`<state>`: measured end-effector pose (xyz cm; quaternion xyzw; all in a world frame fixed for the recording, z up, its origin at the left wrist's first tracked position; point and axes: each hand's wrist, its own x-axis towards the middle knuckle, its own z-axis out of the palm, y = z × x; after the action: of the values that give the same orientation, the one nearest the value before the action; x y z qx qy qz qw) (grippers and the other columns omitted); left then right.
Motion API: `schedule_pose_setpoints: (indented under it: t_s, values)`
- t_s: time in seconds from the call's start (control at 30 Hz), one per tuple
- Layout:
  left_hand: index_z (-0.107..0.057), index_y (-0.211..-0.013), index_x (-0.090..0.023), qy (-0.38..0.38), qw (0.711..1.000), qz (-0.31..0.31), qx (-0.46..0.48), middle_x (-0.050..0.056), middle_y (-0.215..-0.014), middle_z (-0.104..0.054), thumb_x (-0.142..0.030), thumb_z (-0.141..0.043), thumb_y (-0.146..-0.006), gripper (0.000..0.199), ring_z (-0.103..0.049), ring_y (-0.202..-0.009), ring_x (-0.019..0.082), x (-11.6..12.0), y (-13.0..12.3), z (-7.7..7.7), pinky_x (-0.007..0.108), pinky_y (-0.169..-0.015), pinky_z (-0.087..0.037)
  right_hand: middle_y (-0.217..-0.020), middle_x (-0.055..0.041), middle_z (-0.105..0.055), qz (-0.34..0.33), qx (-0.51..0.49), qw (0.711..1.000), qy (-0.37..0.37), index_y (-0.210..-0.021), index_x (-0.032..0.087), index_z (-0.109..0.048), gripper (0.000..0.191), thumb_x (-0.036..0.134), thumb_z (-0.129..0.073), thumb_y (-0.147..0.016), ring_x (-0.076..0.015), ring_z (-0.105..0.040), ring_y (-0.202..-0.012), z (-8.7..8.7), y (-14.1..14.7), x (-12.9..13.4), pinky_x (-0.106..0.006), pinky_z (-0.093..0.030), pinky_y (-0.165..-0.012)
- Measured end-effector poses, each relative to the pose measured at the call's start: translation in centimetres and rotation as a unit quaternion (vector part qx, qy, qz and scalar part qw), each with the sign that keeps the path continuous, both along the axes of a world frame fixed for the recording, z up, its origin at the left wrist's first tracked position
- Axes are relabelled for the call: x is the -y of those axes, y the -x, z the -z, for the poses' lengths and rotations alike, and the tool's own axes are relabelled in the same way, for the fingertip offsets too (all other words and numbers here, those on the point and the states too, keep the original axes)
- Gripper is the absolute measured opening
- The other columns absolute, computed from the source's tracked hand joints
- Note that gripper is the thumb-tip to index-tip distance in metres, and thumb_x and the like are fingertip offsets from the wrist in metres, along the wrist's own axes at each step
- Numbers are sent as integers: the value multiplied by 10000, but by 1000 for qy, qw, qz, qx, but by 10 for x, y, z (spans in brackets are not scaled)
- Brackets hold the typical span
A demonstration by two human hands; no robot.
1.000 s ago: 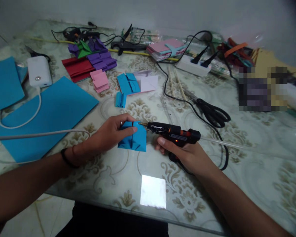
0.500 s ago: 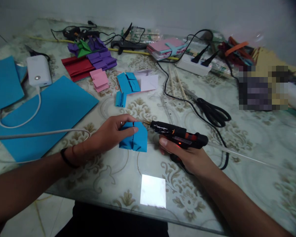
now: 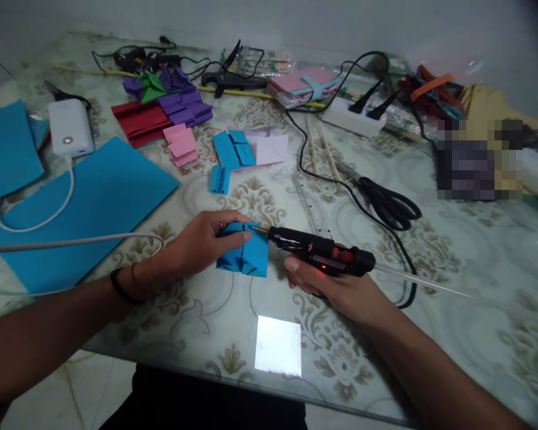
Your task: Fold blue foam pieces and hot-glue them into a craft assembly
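Between thumb and fingers, my left hand [image 3: 208, 239] holds a small folded piece of blue paper [image 3: 256, 254] near the table's front. My right hand [image 3: 327, 283] is wrapped round the handle of a black glue gun [image 3: 320, 248] with a small red light lit. The gun's brass nozzle is over the paper's upper edge, right by my left thumb; whether it touches cannot be made out. A clear glue stick [image 3: 424, 282] sticks out of the gun's back end.
Large blue sheets [image 3: 94, 203] and a white power bank [image 3: 72, 128] with a cable lie left. Folded papers [image 3: 233, 149] are behind my hands. Black-handled scissors [image 3: 388, 203], thin sticks [image 3: 327, 152] and a white power strip [image 3: 354, 118] with black cords are right and back.
The glue gun has moved slightly left and down, bringing its nozzle from beyond the blue paper's upper edge to over it. My left hand has hardly moved.
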<state>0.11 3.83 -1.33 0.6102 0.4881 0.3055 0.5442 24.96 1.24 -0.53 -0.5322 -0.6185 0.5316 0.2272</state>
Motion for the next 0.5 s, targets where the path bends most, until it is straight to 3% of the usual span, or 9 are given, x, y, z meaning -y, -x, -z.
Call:
schedule_pose_setpoints:
  t_s: [0.2,0.37,0.5]
  values:
    - [-768,-972,-183,-18,1000,15,-8,11,-913,-726,-322,-698,-889,176,-631,-818,153,-1,1,1,219,-671,-491,-513,-12,-553,9,36,998,45,-579,215,-652,509,676,-740,-777,-152,-521,-491,-6,2,0,-300,-449,-484]
    - [-762,-961,-185,-6,1000,10,-9,8,-851,-702,-343,-699,-882,187,-612,-757,148,0,1,0,214,-621,-481,-510,-9,-547,16,42,998,47,-529,231,-536,524,634,-746,-790,-155,-522,-488,-5,2,1,-307,-431,-477]
    - [-747,-957,-175,3,1000,5,-4,1,-814,-669,-360,-709,-869,208,-580,-705,136,0,1,1,216,-601,-474,-487,-11,-540,6,43,998,44,-531,238,-558,484,578,-726,-830,-164,-528,-474,-6,1,-1,-324,-440,-484]
